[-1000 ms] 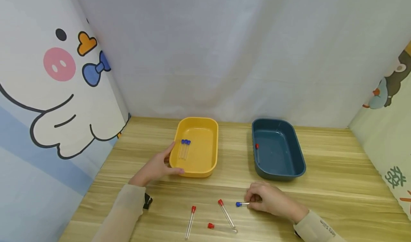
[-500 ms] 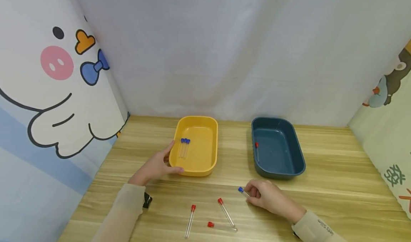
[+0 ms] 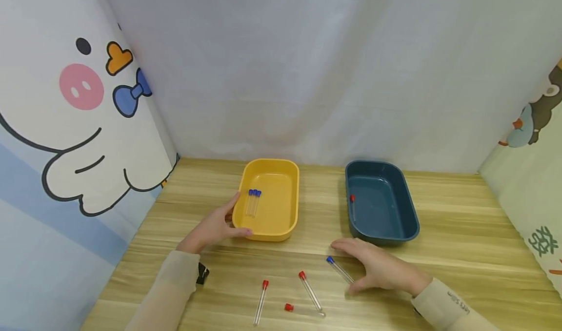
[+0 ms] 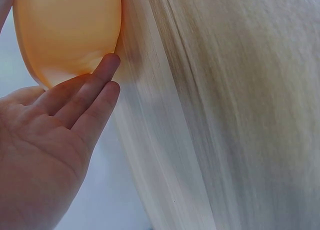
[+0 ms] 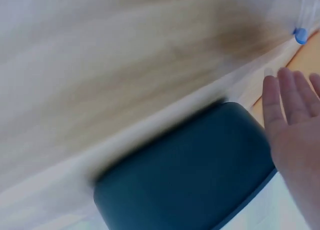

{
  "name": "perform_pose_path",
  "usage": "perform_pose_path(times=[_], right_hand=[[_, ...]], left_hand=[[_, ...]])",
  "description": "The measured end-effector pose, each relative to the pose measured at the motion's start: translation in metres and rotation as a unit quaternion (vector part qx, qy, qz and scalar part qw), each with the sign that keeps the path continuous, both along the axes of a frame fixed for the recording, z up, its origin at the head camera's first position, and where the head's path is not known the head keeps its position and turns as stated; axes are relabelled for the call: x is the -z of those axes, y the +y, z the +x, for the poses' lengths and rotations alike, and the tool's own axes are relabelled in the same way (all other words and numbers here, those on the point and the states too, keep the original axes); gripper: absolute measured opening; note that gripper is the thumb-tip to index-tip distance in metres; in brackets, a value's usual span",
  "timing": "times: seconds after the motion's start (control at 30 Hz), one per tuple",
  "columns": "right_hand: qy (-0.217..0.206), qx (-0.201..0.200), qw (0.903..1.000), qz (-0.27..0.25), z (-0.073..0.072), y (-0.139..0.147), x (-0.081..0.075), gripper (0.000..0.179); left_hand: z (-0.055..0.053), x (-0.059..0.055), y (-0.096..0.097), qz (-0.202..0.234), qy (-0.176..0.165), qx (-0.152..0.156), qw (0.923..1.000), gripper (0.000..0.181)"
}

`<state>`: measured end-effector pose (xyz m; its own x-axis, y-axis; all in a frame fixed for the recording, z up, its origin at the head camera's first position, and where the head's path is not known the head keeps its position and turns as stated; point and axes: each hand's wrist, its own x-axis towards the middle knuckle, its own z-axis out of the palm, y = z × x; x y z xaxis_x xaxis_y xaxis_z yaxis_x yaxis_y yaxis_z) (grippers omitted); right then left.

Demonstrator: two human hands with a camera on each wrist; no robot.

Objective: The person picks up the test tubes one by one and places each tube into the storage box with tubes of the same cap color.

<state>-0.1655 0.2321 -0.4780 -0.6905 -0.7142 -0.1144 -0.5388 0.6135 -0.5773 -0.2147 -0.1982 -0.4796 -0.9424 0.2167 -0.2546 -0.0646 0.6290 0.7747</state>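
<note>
My left hand [image 3: 213,227] rests against the near left corner of a yellow plastic bin [image 3: 290,204]. Its thumb lies at the front rim and its fairly straight fingers touch the bin's side, as the left wrist view shows. Three blue-capped test tubes [image 3: 253,204] lie side by side in that bin. My right hand [image 3: 379,267] is spread, thumb apart from fingers, around a blue-capped test tube [image 3: 340,269] on the table; the tube's lower end is close to the thumb. Several red-capped test tubes, one of them upright in the picture [image 3: 261,302], lie at the front.
A dark blue bin [image 3: 406,214] with one red-capped tube [image 3: 352,206] stands just beyond my right hand. Both bins are on the wood-grain table [image 3: 456,223], before a pale curtain [image 3: 281,68]. A cartoon-printed cloth [image 3: 88,141] hangs at the left.
My right hand pinched the blue-capped tube, shifted it away from the front edge and let go, its fingers now spread. The left hand and both bins have stayed put.
</note>
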Motion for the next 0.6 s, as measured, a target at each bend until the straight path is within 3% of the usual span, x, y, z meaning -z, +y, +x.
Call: perform_pose_path(times=[0.23,0.6], right_hand=[[-0.035,-0.043,0.9981,0.027,-0.004,0.003,-0.002,0.102],[-0.026,-0.079,0.9965,0.009,-0.009,0.000,0.009,0.093]], left_hand=[[0.000,0.000,0.000,0.009,-0.009,-0.004,0.9999,0.129],[0.000,-0.002,0.001,-0.001,-0.009,-0.004,0.9999,0.126]])
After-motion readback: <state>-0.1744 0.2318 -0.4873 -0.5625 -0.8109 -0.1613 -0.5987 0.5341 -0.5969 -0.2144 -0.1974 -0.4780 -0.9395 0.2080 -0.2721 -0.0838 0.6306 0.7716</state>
